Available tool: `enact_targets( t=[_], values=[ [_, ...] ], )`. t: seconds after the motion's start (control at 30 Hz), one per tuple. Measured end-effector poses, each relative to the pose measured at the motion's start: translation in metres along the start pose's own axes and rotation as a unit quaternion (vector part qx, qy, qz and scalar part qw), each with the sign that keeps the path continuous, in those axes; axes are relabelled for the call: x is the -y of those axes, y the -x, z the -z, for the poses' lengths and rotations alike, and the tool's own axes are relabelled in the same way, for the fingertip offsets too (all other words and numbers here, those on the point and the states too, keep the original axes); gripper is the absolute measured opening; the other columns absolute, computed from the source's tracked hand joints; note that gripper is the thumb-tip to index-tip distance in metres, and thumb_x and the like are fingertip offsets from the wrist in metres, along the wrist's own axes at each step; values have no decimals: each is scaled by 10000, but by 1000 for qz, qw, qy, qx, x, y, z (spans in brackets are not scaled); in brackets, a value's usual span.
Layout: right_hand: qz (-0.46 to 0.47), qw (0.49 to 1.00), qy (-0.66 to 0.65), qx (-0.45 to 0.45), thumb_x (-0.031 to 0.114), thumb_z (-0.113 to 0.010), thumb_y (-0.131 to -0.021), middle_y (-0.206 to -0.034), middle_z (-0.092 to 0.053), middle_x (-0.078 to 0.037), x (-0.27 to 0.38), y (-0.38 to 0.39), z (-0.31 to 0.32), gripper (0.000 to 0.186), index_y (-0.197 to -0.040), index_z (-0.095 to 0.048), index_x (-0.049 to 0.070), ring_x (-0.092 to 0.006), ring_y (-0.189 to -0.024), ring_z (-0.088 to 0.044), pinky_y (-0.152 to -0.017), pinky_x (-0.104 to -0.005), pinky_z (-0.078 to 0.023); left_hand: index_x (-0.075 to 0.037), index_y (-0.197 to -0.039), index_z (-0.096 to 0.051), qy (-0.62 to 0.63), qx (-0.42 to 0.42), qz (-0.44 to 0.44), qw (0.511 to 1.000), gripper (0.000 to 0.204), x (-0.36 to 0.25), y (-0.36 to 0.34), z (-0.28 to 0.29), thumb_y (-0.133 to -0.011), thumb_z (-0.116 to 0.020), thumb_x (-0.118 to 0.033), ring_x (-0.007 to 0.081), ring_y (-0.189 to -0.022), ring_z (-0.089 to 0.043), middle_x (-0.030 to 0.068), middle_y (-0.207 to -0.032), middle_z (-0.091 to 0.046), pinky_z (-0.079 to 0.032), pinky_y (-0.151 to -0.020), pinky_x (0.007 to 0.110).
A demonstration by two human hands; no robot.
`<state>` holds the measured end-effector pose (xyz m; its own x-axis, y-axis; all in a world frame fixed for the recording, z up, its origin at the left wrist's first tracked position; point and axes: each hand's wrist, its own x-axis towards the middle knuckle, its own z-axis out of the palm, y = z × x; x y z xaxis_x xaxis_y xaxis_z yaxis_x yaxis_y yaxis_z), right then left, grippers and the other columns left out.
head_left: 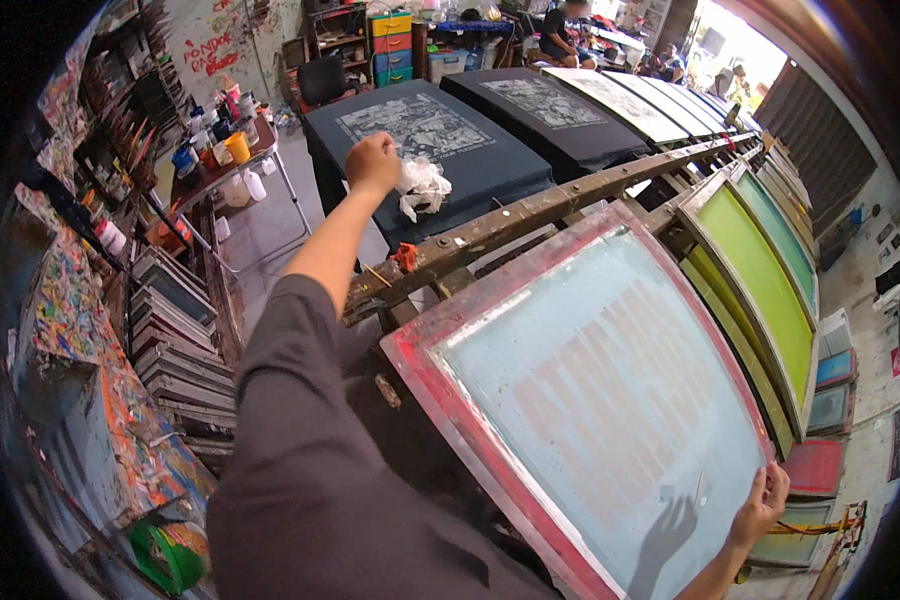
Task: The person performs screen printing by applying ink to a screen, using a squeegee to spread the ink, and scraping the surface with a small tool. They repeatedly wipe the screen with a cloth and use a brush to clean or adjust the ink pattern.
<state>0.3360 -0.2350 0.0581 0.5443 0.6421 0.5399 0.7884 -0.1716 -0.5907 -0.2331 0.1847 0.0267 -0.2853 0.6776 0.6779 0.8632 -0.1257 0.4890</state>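
My left hand (373, 162) reaches out over a dark T-shirt (470, 165) that is stretched flat on a board and bears a pale print. Its fingers are closed, and what they hold, if anything, is hidden. Beside that wrist is a crumpled white plastic bag or rag (424, 188); whether the hand touches it is unclear. Closer to me, a silk-screen frame (425, 345) with red-stained edges and light blue mesh is tilted, faint block lettering on it. My right hand (760, 505) has its bent fingers at the frame's right edge, casting a shadow on the mesh.
A stained rail (570, 190) runs between the shirt boards and the screens. More screens, one lime green (755, 270), stand at right. At left are a table of ink pots (237, 148) and a rack of stacked frames (175, 340). A person (560, 35) sits at the back.
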Motion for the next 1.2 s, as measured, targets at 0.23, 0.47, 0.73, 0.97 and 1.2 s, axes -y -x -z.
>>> enact_targets(
  t=[0.23, 0.47, 0.73, 0.97, 1.2],
  values=[
    [-1, 1000, 17, -18, 71, -549, -901, -1017, -562, -61, 31, 27, 11, 142, -994, -591, -27, -147, -928, -528, -793, -263, -407, -134, -891, -688, -261, 277, -62, 923, 182, 21, 20, -60, -787, -571, -227, 275, -915, -633, 86, -918, -680, -395, -866, 456],
    [-36, 998, 12, -56, 66, -537, -912, -1060, -546, -89, 48, 49, 26, 190, -1016, -580, -87, -181, -995, -511, -894, -287, -398, -66, -1170, -608, -217, 485, 15, 847, 421, 10, 6, -57, -824, -507, -282, 325, -1288, -358, 137, -1307, -510, -208, -1036, 543],
    [-69, 994, -3, -84, 98, -544, -923, -1090, -542, -84, 52, 51, 32, 230, -1051, -584, -89, -171, -1020, -521, -884, -271, -412, -114, -977, -688, -51, 296, 24, 954, 275, 44, 3, -53, -757, -583, -240, 261, -972, -608, 136, -1038, -641, -475, -803, 384],
    [-56, 992, -13, -109, 101, -537, -929, -1096, -538, -81, 42, 52, 49, 232, -1057, -580, -87, -166, -1009, -528, -874, -266, -420, -54, -949, -703, 115, 417, -18, 901, 329, 8, 31, 28, -730, -744, -296, 133, -715, -603, 50, -772, -663, -473, -680, 262],
    [-21, 992, -100, -80, 48, -521, -917, -1068, -554, -86, 35, 48, 36, 184, -1037, -581, -79, -171, -1008, -519, -901, -282, -406, -22, -883, -702, 108, 471, -24, 875, 209, 2, 80, 62, -709, -741, -131, 147, -739, -654, 83, -798, -696, -498, -703, 275]
  ],
)
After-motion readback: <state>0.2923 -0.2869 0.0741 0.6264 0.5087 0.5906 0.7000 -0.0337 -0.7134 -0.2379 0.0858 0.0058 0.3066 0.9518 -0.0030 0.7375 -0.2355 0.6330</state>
